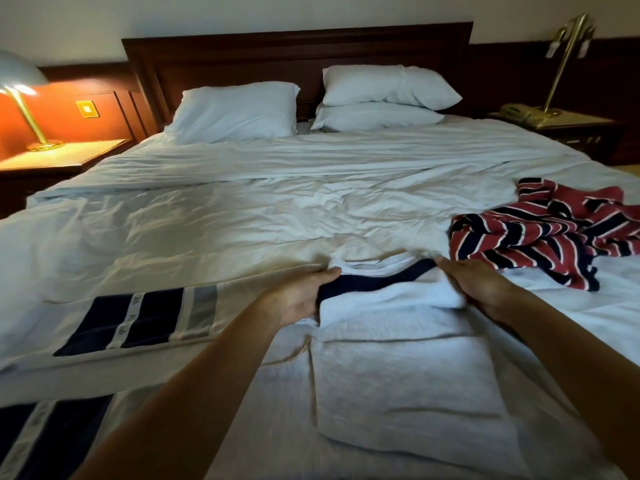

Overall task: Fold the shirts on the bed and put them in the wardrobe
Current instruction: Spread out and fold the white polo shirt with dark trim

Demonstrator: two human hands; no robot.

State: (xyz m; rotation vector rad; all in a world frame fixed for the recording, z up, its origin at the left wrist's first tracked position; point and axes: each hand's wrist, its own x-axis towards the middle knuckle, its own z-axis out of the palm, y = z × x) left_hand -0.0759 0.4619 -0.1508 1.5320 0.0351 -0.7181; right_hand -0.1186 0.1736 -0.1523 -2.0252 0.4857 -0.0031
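Note:
A white shirt with a dark navy band lies partly folded on the near middle of the bed. My left hand grips its upper left edge by the navy band. At the upper right corner of the same shirt, my right hand holds the fold. A red, navy and white striped shirt lies crumpled to the right, just beyond my right hand. A white garment with navy and grey blocks lies spread flat at the left.
Three white pillows lean on the dark wooden headboard. A lit lamp stands on the left nightstand. On the right nightstand are a brass lamp and a telephone. No wardrobe is in view.

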